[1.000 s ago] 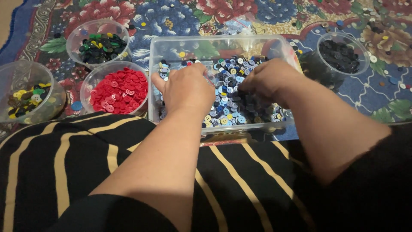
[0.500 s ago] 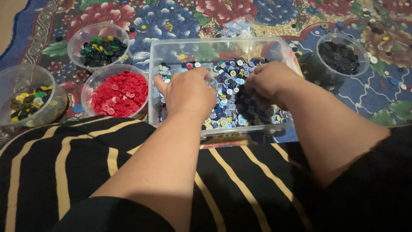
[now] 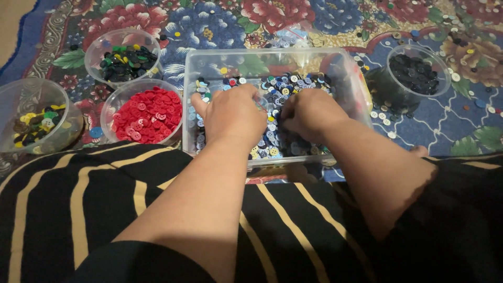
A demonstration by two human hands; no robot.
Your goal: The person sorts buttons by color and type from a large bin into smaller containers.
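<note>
A clear rectangular plastic tub (image 3: 209,63) rests on the carpet before my lap, holding a heap of mixed buttons (image 3: 293,84), mostly blue, with black, yellow and white among them. Both hands are inside it, palms down. My left hand (image 3: 233,115) lies over the left half of the heap, fingers curled into the buttons. My right hand (image 3: 309,112) is beside it on the right, its fingertips buried in the heap. What the fingers hold is hidden.
Left of the tub stand three clear round bowls: red buttons (image 3: 149,112), dark and green buttons (image 3: 123,60), yellow and dark buttons (image 3: 34,123). A cup of black buttons (image 3: 414,71) stands to the right. Loose buttons (image 3: 387,112) dot the floral carpet. My black, gold-striped skirt (image 3: 78,199) fills the foreground.
Both hands stayed in the tub; the right hand drew slightly left, closer to the left hand. The view shifted a little.
</note>
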